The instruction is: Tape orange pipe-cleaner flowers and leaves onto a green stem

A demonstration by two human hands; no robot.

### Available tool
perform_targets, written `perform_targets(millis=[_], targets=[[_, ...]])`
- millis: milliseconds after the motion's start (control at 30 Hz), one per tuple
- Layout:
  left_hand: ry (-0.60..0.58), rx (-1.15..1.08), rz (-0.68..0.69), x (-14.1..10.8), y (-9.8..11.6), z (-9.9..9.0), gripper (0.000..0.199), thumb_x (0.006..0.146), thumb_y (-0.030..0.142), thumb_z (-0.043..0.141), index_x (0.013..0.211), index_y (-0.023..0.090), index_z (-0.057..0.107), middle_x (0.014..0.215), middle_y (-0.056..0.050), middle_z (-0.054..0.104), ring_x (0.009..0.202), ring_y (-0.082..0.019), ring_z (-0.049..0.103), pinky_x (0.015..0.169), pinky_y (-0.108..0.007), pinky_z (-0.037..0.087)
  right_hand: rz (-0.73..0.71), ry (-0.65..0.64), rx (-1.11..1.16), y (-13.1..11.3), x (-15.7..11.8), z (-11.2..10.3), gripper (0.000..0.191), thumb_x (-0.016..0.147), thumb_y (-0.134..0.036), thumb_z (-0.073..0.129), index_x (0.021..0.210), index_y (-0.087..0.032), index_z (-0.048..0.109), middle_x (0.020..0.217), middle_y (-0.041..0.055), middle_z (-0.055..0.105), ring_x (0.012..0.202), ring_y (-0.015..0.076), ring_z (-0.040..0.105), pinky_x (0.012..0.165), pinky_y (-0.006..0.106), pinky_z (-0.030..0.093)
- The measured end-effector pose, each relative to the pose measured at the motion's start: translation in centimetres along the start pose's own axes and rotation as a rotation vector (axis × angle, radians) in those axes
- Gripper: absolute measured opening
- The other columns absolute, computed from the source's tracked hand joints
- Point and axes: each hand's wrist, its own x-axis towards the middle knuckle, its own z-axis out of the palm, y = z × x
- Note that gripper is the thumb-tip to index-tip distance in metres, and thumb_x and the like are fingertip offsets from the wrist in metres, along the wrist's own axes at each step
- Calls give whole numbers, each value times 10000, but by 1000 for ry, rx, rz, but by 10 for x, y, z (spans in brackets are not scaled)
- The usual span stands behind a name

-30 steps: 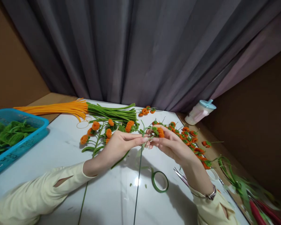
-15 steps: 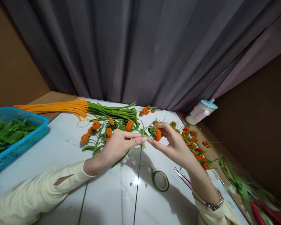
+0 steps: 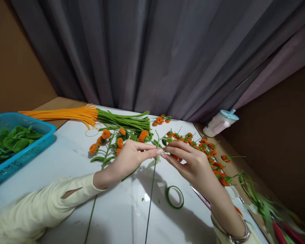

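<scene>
My left hand [image 3: 137, 154] pinches a thin green fuzzy stem [image 3: 158, 137] between thumb and forefinger, its tip pointing up. My right hand [image 3: 186, 158] is beside it, thumb and fingers closed at the same spot; what lies between these fingertips is too small to make out. Below the right fingers, an orange fuzzy pumpkin-shaped bloom [image 3: 176, 158] shows only in part. A pale strip hangs under the pinched spot. On the table below lies a roll of green floral tape [image 3: 175, 197]. Left of my hands lies a green sprig [image 3: 107, 150] with several orange blooms.
Orange pipe cleaners [image 3: 66, 113] and green pipe cleaners [image 3: 123, 120] lie at the back. A blue basket [image 3: 44, 135] of green leaves stands left. Several orange blooms [image 3: 204, 145], scissors [image 3: 200, 196], a cup [image 3: 220, 123] and red-handled pliers [image 3: 279, 234] are on the right.
My right hand has turned over and its fingers have closed in beside the left fingertips, now covering most of the orange bloom. My left hand keeps its pinch. The view has shifted slightly.
</scene>
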Motion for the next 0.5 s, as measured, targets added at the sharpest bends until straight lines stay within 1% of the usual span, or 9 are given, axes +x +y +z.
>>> perform_targets(millis=[167, 300, 400, 500], targets=[[32, -1, 10, 1, -1, 1, 114, 766, 242, 706, 672, 190, 746, 664, 38, 687, 671, -117, 593, 668, -185, 468, 36, 116, -84, -6, -3, 6, 133, 865, -164, 624, 995, -142, 644, 880, 80, 672, 721, 155, 642, 630, 257, 548], [44, 7, 1, 1, 0, 1, 140, 760, 251, 712, 639, 184, 732, 620, 40, 666, 669, -120, 597, 667, -185, 468, 51, 147, -110, -12, -4, 8, 123, 872, -157, 609, 993, -151, 630, 861, 71, 673, 694, 146, 631, 632, 256, 549], [47, 28, -2, 1, -2, 0, 149, 765, 269, 708, 649, 180, 739, 613, 38, 661, 667, -124, 597, 647, -193, 458, 69, 146, -97, -15, -3, 6, 104, 872, -161, 606, 971, -155, 639, 846, 67, 673, 697, 150, 635, 623, 259, 545], [33, 78, -5, 1, -5, -1, 144, 771, 294, 697, 706, 182, 761, 679, 23, 701, 687, -148, 613, 615, -214, 451, 65, 83, -48, -15, -3, 1, 123, 889, -141, 565, 952, -167, 668, 894, 74, 667, 727, 147, 642, 622, 249, 547]])
